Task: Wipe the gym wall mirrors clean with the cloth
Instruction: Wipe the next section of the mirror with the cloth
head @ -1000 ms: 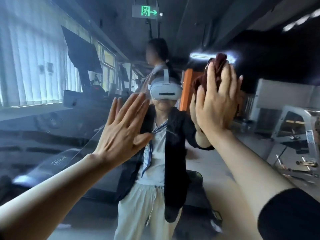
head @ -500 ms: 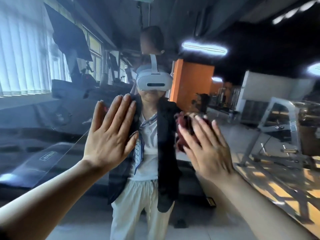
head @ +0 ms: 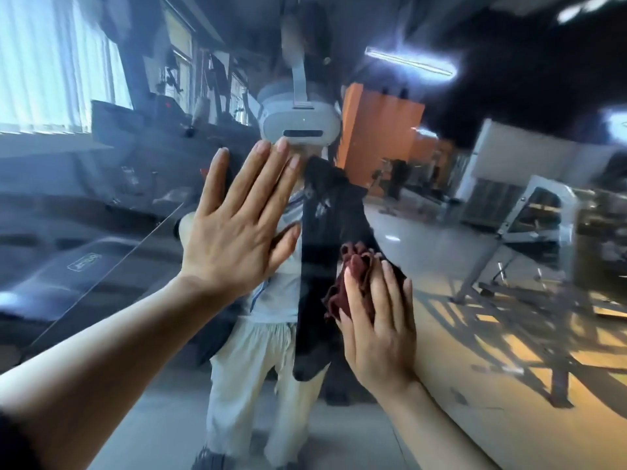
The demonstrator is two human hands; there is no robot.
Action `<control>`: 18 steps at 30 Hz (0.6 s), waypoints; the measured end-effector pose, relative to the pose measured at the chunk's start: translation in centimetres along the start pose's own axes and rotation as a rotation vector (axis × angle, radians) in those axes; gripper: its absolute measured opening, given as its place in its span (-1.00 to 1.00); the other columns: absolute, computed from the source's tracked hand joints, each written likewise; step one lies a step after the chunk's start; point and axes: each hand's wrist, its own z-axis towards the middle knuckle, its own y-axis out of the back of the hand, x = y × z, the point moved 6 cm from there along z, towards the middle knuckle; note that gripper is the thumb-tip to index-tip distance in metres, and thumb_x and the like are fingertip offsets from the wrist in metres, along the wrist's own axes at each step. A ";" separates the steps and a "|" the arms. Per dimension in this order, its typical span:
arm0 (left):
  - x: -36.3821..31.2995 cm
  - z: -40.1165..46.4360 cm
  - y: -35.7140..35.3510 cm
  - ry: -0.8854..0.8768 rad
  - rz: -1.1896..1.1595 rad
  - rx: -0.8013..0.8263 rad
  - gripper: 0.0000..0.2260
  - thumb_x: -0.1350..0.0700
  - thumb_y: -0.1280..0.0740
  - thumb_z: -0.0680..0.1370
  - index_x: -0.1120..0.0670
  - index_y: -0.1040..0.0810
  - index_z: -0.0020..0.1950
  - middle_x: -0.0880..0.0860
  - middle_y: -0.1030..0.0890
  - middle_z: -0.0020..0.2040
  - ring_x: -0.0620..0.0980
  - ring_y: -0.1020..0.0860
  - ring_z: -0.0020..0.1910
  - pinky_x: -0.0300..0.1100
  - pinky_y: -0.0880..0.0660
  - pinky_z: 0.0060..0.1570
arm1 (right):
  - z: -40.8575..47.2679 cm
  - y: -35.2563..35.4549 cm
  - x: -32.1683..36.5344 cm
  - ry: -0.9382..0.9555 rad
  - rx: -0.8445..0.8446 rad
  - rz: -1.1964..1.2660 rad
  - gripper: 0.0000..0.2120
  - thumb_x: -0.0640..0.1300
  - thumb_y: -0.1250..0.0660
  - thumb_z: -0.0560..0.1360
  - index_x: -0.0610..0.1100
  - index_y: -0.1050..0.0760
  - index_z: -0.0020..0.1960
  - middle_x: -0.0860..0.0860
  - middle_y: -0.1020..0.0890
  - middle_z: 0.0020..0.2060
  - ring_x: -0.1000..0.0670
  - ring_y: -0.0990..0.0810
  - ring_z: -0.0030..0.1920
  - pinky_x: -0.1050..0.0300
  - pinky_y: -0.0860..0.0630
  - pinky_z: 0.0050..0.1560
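Observation:
The wall mirror [head: 475, 249] fills the whole view and reflects the gym and a person wearing a white headset. My left hand [head: 234, 225] lies flat on the glass at centre left, fingers straight and spread upward. My right hand [head: 380, 323] presses a crumpled dark red cloth [head: 349, 276] against the mirror at lower centre right, its fingers straight over the cloth. The cloth bunches out above and to the left of my fingers.
A vertical seam [head: 300, 283] between mirror panels runs down just left of the cloth. Reflected in the glass are treadmills [head: 101, 239] at left, an orange pillar [head: 376, 137] and a metal exercise frame [head: 529, 232] at right.
My right hand has swept the cloth down the mirror from above head height to waist height. My left hand has stayed flat on the glass.

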 end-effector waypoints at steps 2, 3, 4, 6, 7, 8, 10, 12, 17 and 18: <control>0.0 0.0 0.0 -0.003 -0.010 0.006 -0.40 -0.13 0.04 0.69 0.19 -0.04 0.63 0.15 0.02 0.61 0.13 -0.01 0.61 0.15 0.17 0.55 | 2.7 1.1 -1.5 0.000 -0.054 -0.012 -0.56 -0.07 -0.09 0.70 -0.16 -0.24 0.55 -0.25 -0.31 0.48 -0.20 -0.23 0.52 -0.13 -0.04 0.59; 0.0 0.0 0.0 -0.003 -0.008 0.005 -0.40 -0.13 0.04 0.69 0.19 -0.04 0.63 0.15 0.02 0.61 0.13 -0.01 0.61 0.16 0.17 0.55 | 4.7 1.8 -2.8 -0.053 -0.105 -0.011 -0.56 -0.07 -0.09 0.70 -0.17 -0.28 0.54 -0.28 -0.33 0.47 -0.22 -0.25 0.51 -0.13 -0.05 0.59; 0.0 0.0 0.0 -0.003 -0.005 0.002 -0.40 -0.13 0.03 0.69 0.19 -0.03 0.63 0.15 0.02 0.61 0.13 -0.01 0.61 0.16 0.16 0.55 | 6.8 2.5 -4.2 -0.133 -0.162 -0.001 -0.56 -0.07 -0.09 0.70 -0.20 -0.31 0.53 -0.31 -0.35 0.47 -0.25 -0.27 0.50 -0.15 -0.06 0.58; 0.0 0.0 0.0 -0.003 -0.005 -0.009 -0.40 -0.12 0.02 0.69 0.19 -0.03 0.63 0.16 0.01 0.61 0.13 -0.02 0.61 0.17 0.14 0.55 | 10.2 3.4 -6.4 -0.296 -0.257 0.033 -0.55 -0.09 -0.09 0.69 -0.25 -0.35 0.51 -0.34 -0.37 0.45 -0.29 -0.31 0.49 -0.21 -0.10 0.57; -0.1 0.0 -0.1 -0.002 -0.003 -0.014 -0.41 -0.12 0.02 0.69 0.19 -0.04 0.63 0.16 0.00 0.61 0.13 -0.02 0.61 0.17 0.14 0.55 | 11.0 3.5 -6.9 -0.349 -0.291 0.043 -0.55 -0.10 -0.10 0.68 -0.26 -0.36 0.51 -0.33 -0.37 0.45 -0.30 -0.32 0.48 -0.23 -0.10 0.56; -0.1 -0.1 -0.1 -0.001 0.000 -0.014 -0.40 -0.12 0.02 0.69 0.19 -0.04 0.63 0.16 0.00 0.62 0.13 -0.01 0.61 0.17 0.13 0.55 | 11.1 3.5 -6.9 -0.373 -0.311 0.044 -0.55 -0.10 -0.10 0.68 -0.27 -0.36 0.50 -0.33 -0.38 0.44 -0.30 -0.32 0.48 -0.23 -0.10 0.56; 0.0 -0.1 -0.1 0.002 0.009 -0.011 -0.40 -0.12 0.02 0.69 0.19 -0.04 0.63 0.16 0.00 0.62 0.11 0.01 0.61 0.17 0.13 0.55 | 9.7 2.9 -5.9 -0.358 -0.297 0.038 -0.54 -0.08 -0.08 0.68 -0.28 -0.36 0.50 -0.33 -0.39 0.43 -0.29 -0.31 0.48 -0.20 -0.07 0.57; 0.0 0.0 0.0 0.003 0.008 -0.015 -0.40 -0.13 0.03 0.68 0.19 -0.05 0.63 0.16 -0.01 0.62 0.11 0.01 0.61 0.17 0.13 0.55 | 6.2 1.8 -4.0 -0.306 -0.224 0.033 -0.53 -0.07 -0.07 0.68 -0.27 -0.34 0.51 -0.33 -0.37 0.44 -0.29 -0.28 0.49 -0.17 -0.04 0.58; 0.0 -0.1 0.1 0.005 0.017 -0.013 -0.40 -0.12 -0.01 0.67 0.20 -0.10 0.62 0.17 -0.09 0.61 0.13 -0.06 0.60 0.20 0.05 0.55 | 0.0 0.4 -1.7 -0.115 -0.001 -0.004 -0.47 -0.08 -0.20 0.61 -0.17 -0.24 0.55 -0.28 -0.27 0.48 -0.26 -0.23 0.51 -0.16 -0.03 0.58; 0.0 -0.1 0.1 0.001 0.020 -0.011 -0.40 -0.12 -0.02 0.67 0.20 -0.11 0.62 0.17 -0.10 0.61 0.13 -0.07 0.60 0.20 0.04 0.54 | 0.8 0.8 -2.2 -0.074 0.000 -0.017 -0.48 -0.08 -0.20 0.62 -0.17 -0.24 0.55 -0.28 -0.28 0.48 -0.27 -0.24 0.50 -0.14 -0.02 0.59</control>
